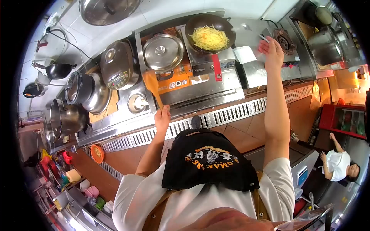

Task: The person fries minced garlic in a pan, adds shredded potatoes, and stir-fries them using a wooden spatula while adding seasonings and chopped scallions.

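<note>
Black apron (210,159) near, wok (214,20) with yellow shreds (210,38) far.
To stir well, I think one should lift the shreds gently from below. They lie far, between the hands, touching neither. The left hand (162,118) grips the spatula (151,81) by its handle, blade left of the wok; the right hand (273,54) seems to pinch a thin pale thing (263,37).

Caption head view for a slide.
Left hand holding a brown spatula, right hand beside a pan of yellow shreds.
</note>
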`<state>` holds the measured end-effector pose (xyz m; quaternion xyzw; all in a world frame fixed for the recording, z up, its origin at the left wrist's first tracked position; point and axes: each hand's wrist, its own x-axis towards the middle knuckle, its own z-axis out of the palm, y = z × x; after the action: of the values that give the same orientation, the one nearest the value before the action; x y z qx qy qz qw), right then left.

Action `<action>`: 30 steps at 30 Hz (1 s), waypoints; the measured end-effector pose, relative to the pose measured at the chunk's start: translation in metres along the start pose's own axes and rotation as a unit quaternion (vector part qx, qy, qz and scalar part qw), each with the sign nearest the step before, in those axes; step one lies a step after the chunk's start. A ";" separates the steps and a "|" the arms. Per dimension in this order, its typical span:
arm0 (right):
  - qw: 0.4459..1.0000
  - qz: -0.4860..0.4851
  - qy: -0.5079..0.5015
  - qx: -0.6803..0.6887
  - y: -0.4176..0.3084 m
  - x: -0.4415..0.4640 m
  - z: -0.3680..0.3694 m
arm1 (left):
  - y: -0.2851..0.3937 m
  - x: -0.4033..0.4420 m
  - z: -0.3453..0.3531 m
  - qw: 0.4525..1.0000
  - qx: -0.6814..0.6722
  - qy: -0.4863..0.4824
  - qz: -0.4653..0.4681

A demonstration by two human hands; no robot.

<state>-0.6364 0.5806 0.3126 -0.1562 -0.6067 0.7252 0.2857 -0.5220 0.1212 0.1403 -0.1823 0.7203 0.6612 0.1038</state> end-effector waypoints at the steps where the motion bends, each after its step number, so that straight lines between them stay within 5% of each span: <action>1: 1.000 0.004 -0.003 -0.003 0.000 0.000 0.011 | 0.001 0.001 -0.004 1.000 0.009 -0.001 0.009; 3: 0.992 -0.094 -0.002 -0.082 -0.004 0.005 0.029 | -0.003 0.007 -0.002 1.000 0.012 0.006 0.010; 5: 0.993 -0.083 0.013 -0.081 0.019 0.014 0.041 | 0.004 0.006 0.010 1.000 -0.022 -0.003 -0.020; 7: 0.934 -0.105 -0.124 -0.317 0.078 0.028 0.033 | 0.009 0.001 0.026 1.000 0.009 -0.013 -0.011; 11: 0.995 -0.045 0.083 -0.016 0.061 -0.003 0.000 | 0.017 0.002 0.074 0.994 0.065 -0.086 0.028; 13: 0.957 -0.067 0.173 -0.221 0.010 -0.066 -0.059 | 0.002 0.011 0.094 0.975 -0.095 -0.194 -0.051; 15: 0.969 -0.044 0.244 -0.020 0.028 -0.116 -0.163 | -0.020 0.030 0.112 0.934 -0.141 -0.320 -0.080; 16: 0.948 -0.079 0.309 -0.002 0.013 -0.160 -0.220 | -0.003 0.006 0.139 0.951 -0.015 -0.307 -0.025; 17: 0.924 -0.116 0.365 0.017 -0.002 -0.209 -0.266 | 0.024 -0.025 0.164 0.951 0.102 -0.287 0.050; 23: 0.623 -0.175 0.728 -0.226 -0.096 -0.580 -0.470 | -0.007 -0.100 0.256 0.877 0.147 -0.440 0.120; 25: 0.508 -0.129 0.816 -0.243 -0.114 -0.661 -0.483 | -0.017 -0.120 0.277 0.859 0.188 -0.454 0.144; 28: 0.435 -0.071 0.862 -0.250 -0.108 -0.736 -0.518 | -0.010 -0.166 0.309 0.835 0.233 -0.456 0.200; 30: 0.366 0.081 0.874 -0.311 -0.072 -0.780 -0.553 | -0.011 -0.178 0.319 0.827 0.240 -0.462 0.212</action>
<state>0.3115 0.5540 0.1698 -0.8287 -0.1849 -0.0365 0.5271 -0.3847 0.4591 0.1660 0.3322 0.7448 0.4804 0.3227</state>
